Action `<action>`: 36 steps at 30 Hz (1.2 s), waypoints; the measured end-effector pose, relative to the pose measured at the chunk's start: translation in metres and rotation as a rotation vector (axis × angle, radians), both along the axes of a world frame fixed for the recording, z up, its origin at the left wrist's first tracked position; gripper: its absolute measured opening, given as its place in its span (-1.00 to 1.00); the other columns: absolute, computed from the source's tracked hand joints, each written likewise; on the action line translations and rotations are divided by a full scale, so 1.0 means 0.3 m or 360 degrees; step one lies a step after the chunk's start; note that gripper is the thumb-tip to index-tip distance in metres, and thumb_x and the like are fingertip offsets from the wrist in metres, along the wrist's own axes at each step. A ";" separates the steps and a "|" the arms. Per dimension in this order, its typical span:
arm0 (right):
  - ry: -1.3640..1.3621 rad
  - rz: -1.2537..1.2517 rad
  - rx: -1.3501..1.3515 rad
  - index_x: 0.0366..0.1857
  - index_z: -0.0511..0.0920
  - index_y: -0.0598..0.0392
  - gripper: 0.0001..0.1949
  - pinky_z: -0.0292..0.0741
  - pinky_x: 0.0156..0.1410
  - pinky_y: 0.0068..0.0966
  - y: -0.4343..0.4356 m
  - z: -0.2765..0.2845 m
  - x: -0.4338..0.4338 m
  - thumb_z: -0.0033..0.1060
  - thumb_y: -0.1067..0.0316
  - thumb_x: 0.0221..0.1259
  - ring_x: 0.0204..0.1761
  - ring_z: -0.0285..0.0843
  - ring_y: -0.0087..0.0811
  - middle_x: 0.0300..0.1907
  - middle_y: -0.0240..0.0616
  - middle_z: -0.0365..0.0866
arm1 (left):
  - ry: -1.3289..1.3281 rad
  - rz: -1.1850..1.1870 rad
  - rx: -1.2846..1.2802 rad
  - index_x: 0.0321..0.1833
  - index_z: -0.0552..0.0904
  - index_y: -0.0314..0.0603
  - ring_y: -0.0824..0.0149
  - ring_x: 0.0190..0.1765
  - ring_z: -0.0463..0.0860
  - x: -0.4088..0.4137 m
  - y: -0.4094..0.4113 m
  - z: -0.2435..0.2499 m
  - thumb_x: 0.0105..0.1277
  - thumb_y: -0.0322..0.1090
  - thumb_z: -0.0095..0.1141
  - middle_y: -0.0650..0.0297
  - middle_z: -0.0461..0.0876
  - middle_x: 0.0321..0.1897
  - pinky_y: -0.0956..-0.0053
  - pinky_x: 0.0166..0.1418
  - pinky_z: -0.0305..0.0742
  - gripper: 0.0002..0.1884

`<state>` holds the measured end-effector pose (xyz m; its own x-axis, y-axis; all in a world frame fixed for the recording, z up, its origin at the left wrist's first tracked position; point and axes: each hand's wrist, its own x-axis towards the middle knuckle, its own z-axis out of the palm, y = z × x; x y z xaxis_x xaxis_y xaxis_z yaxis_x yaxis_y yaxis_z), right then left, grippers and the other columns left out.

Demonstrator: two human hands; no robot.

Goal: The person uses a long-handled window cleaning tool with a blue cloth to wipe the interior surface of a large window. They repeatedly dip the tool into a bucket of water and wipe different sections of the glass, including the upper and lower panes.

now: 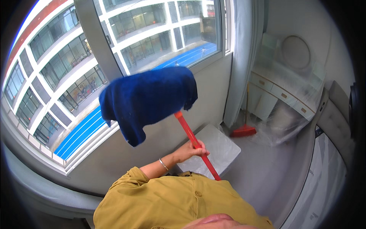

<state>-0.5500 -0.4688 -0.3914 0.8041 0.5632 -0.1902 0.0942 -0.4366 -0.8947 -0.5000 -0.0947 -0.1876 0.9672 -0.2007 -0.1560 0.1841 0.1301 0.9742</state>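
My left hand (pixel 197 148), with a silver bracelet at its wrist, is closed around a red pole (pixel 188 129). An orange collar marks the pole's upper end, where a dark blue cloth (pixel 151 96) hangs draped and hides whatever head is under it. The cloth appears in front of the window (pixel 163 31) and the wall below it; whether it touches either I cannot tell. Down past my hand, the pole's lower end goes out of sight at my yellow shirt (pixel 171 197). My right hand is out of view.
Below my hand stands a plastic-wrapped, pale flat-topped piece of furniture (pixel 226 146). A red broom (pixel 243 131) leans by a plastic-covered dressing table (pixel 283 94) with a round mirror. A light curtain (pixel 240 57) hangs beside the window. Along the right is a padded grey bed frame (pixel 298 169).
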 end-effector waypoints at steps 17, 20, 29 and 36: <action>0.0323 -0.0287 0.0980 -0.37 0.43 0.13 -0.88 0.16 -0.59 -0.68 0.488 0.462 0.177 0.13 0.56 0.03 -0.69 0.21 -0.70 -0.63 -0.49 0.33 | -0.0970 0.0130 0.0937 -0.06 0.51 -0.34 0.40 -0.27 0.65 0.084 0.067 0.489 0.35 -0.25 0.10 0.16 0.65 -0.31 0.58 -0.21 0.54 -0.72; 0.0234 -0.0487 0.1054 -0.37 0.42 0.13 -0.88 0.14 -0.64 -0.68 0.497 0.483 0.165 0.11 0.57 0.03 -0.73 0.18 -0.69 -0.64 -0.48 0.32 | -0.1658 0.0766 0.0835 -0.28 0.61 -0.32 0.47 -0.44 0.61 -0.017 0.238 0.570 0.30 -0.37 0.14 0.21 0.64 -0.46 0.60 -0.35 0.51 -0.87; -0.0234 -0.1131 0.0928 -0.43 0.41 0.15 -0.91 0.15 -0.71 -0.66 0.694 0.428 0.054 0.04 0.55 -0.03 -0.78 0.19 -0.68 -0.70 -0.46 0.33 | -0.1848 0.2159 0.1756 -0.03 0.39 -0.15 0.31 -0.39 0.46 -0.072 0.845 0.666 -0.06 -0.17 0.47 0.24 0.44 -0.39 0.46 -0.37 0.42 -0.40; -0.0750 -0.1435 0.0648 -0.43 0.41 0.12 -0.89 0.16 -0.70 -0.63 0.815 0.155 -0.033 -0.02 0.55 -0.08 -0.77 0.21 -0.68 -0.71 -0.44 0.35 | -0.1822 0.1989 0.2243 -0.39 0.35 -0.13 0.23 -0.50 0.45 -0.067 0.902 0.758 -0.08 -0.13 0.45 0.24 0.38 -0.53 0.38 -0.50 0.36 -0.52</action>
<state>-0.5599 -0.2242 -0.3451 0.8957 -0.3176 0.3113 0.2590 -0.1965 -0.9457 -0.5200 0.1760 0.0396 0.2301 0.1165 0.9662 0.0370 -0.9931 0.1110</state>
